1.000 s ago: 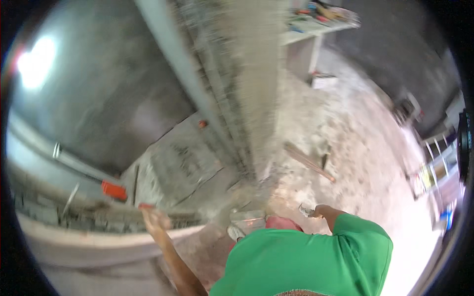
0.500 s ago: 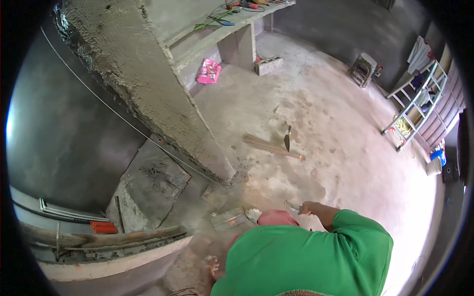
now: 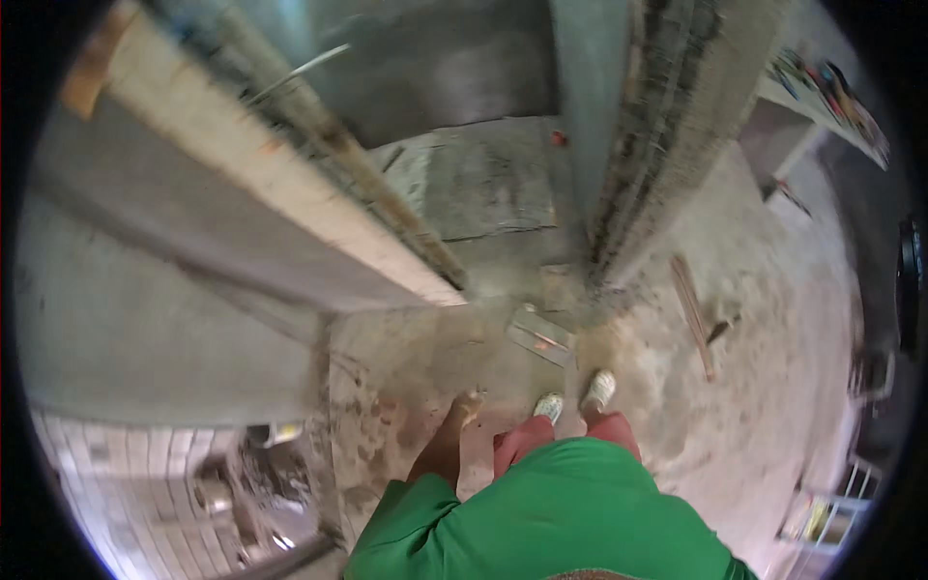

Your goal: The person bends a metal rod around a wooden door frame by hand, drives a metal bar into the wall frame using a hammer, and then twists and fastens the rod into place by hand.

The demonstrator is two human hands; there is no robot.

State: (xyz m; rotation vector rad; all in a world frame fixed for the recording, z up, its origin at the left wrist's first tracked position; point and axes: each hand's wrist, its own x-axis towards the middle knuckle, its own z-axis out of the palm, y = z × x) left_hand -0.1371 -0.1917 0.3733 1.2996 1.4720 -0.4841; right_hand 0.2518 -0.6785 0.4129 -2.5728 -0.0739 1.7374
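Observation:
My left hand reaches down over the dusty floor, left of my two light shoes, with nothing visible in it. It is blurred, but its fingers look loosely apart. My right hand and forearm are out of sight beyond my green shirt. In front of my feet a rectangular flat trowel lies on the floor with its handle up, apart from my left hand. Farther right a stick broom lies beside a small dark pointed trowel.
A low wall with a pale ledge runs along the left. A rough concrete pillar stands ahead, right of a grey slab. Tools lie on a shelf at the far right. A ladder stands at the lower right.
The view has swung left, so the pillar, broom and shelf now appear farther right. My right hand, which held a small tool I cannot identify, has left the view. My left arm shows more.

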